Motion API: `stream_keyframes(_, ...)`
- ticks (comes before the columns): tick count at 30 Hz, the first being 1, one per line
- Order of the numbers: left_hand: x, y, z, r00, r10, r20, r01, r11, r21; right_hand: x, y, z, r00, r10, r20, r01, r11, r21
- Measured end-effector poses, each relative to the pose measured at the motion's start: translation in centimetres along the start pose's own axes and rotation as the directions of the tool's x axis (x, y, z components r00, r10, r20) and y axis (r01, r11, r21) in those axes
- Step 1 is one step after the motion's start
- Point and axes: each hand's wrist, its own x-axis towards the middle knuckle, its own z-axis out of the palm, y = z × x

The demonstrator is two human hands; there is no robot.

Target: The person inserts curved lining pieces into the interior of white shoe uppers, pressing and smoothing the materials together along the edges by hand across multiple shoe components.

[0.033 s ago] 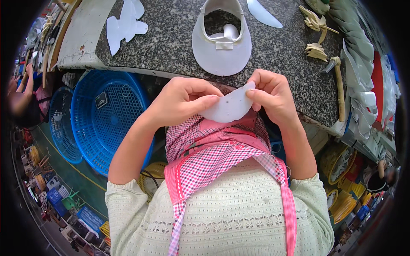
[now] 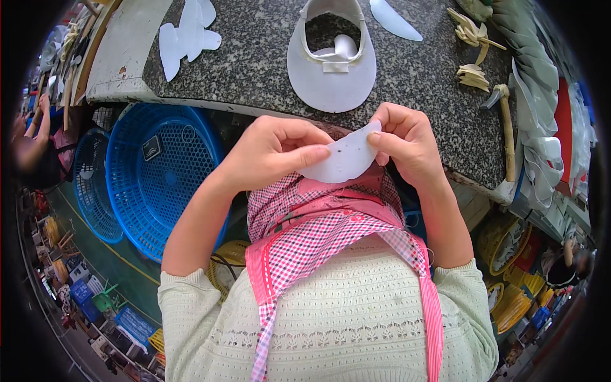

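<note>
A thin white half-moon piece (image 2: 344, 160) with small dark specks hangs over my lap, just off the table's front edge. My left hand (image 2: 270, 153) pinches its left end between thumb and fingers. At the upper right end, my right hand (image 2: 412, 143) grips it the same way, thumb on the near face. Beyond my hands a white visor-shaped piece (image 2: 331, 92) with a raised band around its opening lies on the speckled stone tabletop (image 2: 254, 76). Inside that opening sits a small rounded white part (image 2: 345, 47).
Flat white cutouts (image 2: 189, 41) lie at the far left, another white curved piece (image 2: 394, 20) at the far right. Beige strips (image 2: 472, 77) and a wooden-handled hammer (image 2: 507, 134) are on the right, beside stacked grey-white pieces (image 2: 544, 165). A blue basket (image 2: 116, 184) stands below left.
</note>
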Motion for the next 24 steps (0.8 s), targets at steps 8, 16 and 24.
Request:
stream_keyframes(8,-0.4,-0.7,2.1,0.959,-0.019,-0.284,-0.018,0.992,-0.126,0.0,0.9,2.1,0.557,-0.823,0.110,0.483,0.214,-0.849)
stream_keyframes(16,-0.1,-0.6,2.9,0.921,0.305,-0.243,-0.171,0.876,0.450,0.5,1.5,2.5,0.683,-0.692,0.236,0.441,0.133,-0.887)
stream_keyframes(24,0.2,-1.0,3.0,0.891,0.432,-0.143,-0.249,0.726,0.641,0.6,0.1,2.9,0.747,-0.526,0.407,0.410,-0.117,-0.905)
